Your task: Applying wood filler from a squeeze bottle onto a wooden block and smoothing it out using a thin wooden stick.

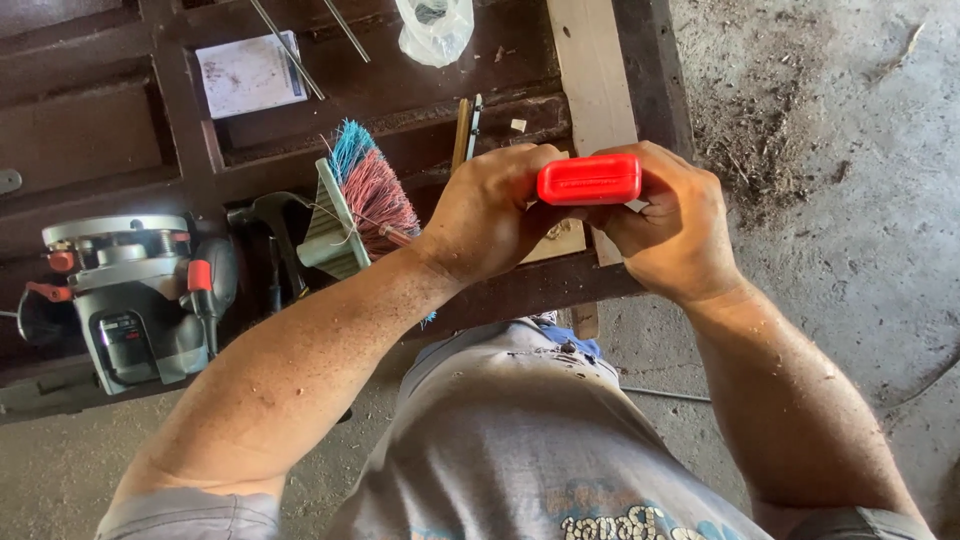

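Both hands were closed on one red plastic case (589,179), held in the air above the near edge of the dark wooden workbench (120,130). The left hand (485,215) wrapped its left end, fingers curled tight; the right hand (672,222) gripped the right end, and the two nearly met. Left of the case lay one pink-and-blue brush (368,190), one hammer (270,225) and one circular saw (130,295). Beyond it lay one pale plank (592,70).
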